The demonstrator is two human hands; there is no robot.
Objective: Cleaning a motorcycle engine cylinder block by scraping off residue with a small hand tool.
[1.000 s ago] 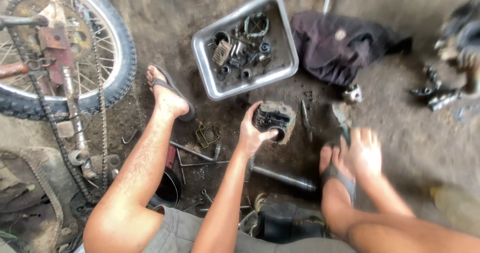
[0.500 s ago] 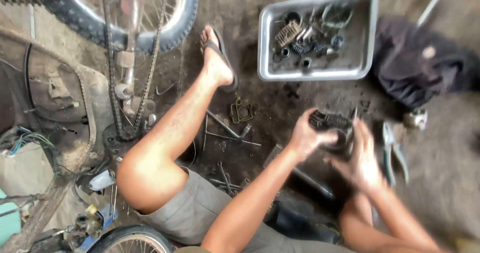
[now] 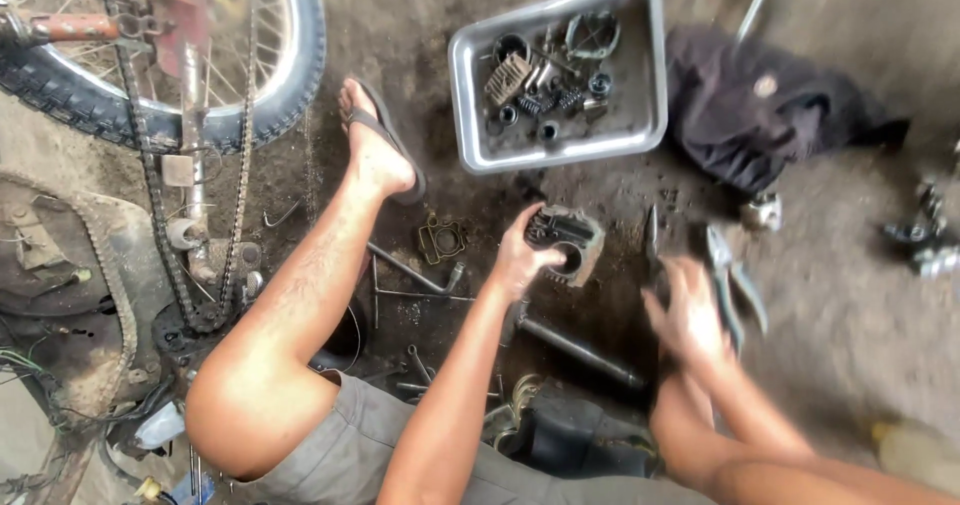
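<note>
I sit on a dirty floor with my left leg stretched toward a motorcycle wheel. My left hand (image 3: 520, 255) grips a grey engine cylinder block (image 3: 578, 243) that rests on the ground in front of me. My right hand (image 3: 685, 310), blurred by motion, hovers with fingers spread just right of the block, over my right foot, close to a pair of pliers (image 3: 735, 285) and a thin dark tool (image 3: 653, 245). Nothing shows in the right hand.
A metal tray (image 3: 655, 75) holding several small engine parts lies beyond the block. A dark cloth (image 3: 760, 115) is at the right. The rear wheel (image 3: 290, 75) and drive chain (image 3: 235, 205) stand at left. A gasket (image 3: 442, 240), wrenches (image 3: 415, 270) and a steel rod (image 3: 580, 350) lie near my legs.
The view has swung left and right. My left hand stays on the cylinder block. My right hand has lifted from the foot and moved toward the pliers.
</note>
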